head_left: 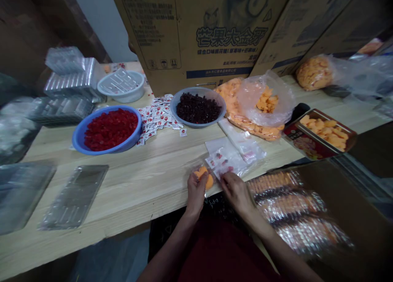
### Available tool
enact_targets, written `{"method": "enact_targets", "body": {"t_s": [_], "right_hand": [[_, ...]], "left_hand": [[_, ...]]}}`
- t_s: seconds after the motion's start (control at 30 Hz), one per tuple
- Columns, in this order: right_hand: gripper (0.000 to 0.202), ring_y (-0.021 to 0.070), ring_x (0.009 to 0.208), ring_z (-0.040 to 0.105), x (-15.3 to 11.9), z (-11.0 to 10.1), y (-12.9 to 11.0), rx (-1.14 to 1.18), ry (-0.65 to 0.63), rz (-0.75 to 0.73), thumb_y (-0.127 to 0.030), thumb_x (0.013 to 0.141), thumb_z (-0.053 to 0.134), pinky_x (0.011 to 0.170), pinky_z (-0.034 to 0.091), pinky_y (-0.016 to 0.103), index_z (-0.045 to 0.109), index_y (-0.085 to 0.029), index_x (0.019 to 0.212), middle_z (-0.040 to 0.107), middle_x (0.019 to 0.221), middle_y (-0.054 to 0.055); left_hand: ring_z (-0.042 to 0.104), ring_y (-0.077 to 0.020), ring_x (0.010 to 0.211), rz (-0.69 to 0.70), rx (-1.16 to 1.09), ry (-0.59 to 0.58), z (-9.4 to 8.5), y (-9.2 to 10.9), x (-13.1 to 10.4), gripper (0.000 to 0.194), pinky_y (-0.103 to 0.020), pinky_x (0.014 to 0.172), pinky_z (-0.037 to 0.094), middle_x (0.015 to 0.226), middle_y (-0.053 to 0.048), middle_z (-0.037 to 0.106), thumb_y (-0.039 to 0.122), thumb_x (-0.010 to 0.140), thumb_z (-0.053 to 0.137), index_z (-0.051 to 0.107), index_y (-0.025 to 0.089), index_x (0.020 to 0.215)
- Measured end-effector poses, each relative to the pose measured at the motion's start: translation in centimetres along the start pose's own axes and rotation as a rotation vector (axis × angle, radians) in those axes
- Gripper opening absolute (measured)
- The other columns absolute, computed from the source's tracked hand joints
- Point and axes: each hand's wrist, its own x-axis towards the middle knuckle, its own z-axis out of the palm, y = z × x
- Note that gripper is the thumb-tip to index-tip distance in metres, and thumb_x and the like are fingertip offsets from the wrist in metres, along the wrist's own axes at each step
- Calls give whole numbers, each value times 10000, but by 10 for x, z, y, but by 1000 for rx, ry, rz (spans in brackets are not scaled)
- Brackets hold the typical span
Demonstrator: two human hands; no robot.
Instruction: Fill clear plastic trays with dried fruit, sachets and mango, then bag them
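Note:
My left hand is closed on a small clear bag with orange candy in it, at the table's front edge. To its right, my right hand has its fingers drawn together at the lower edge of the clear plastic bags; a small reddish thing shows by the fingertips, too blurred to name. Small printed packets lie on or in those bags. Behind them are a bowl of dark candies, scattered white-and-red packets and a blue basin of red candies.
Large cartons stand along the back. Orange candy bags and an open tin are at the right. A box of packed bags sits front right. Clear trays lie at the left.

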Motion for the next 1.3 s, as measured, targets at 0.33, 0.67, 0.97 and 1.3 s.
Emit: {"method": "enact_targets", "body": {"t_s": [0.33, 0.67, 0.97, 1.3], "right_hand": [[154, 186, 758, 530, 9, 25, -34, 246, -16, -57, -151, 950, 431, 683, 393, 280, 516, -212, 836, 563, 809, 32], [120, 158, 707, 522, 9, 8, -15, 389, 9, 62, -201, 931, 480, 655, 377, 261, 563, -201, 845, 563, 763, 3], [131, 169, 694, 520, 9, 16, -10, 307, 53, 110, -203, 916, 460, 648, 380, 275, 576, -204, 854, 570, 759, 10], [103, 137, 590, 462, 16, 19, 0, 369, 88, 199, -224, 886, 496, 582, 347, 255, 593, -197, 865, 494, 649, -37]], "left_hand": [[632, -197, 1030, -190, -139, -180, -26, 16, -12, 369, -307, 941, 462, 1039, -58, 697, 439, 786, 759, 669, 183, 1037], [690, -211, 945, -232, -161, -61, -33, 24, -3, 409, -321, 875, 515, 983, -69, 734, 380, 669, 838, 670, 154, 965], [723, -204, 950, -312, -157, -8, -84, 49, -13, 306, -308, 853, 578, 957, -59, 750, 271, 693, 831, 655, 151, 913], [748, -213, 893, -305, -85, 100, -119, 55, -30, 511, -312, 787, 620, 1055, -103, 754, 172, 682, 847, 617, 149, 1138]]}}
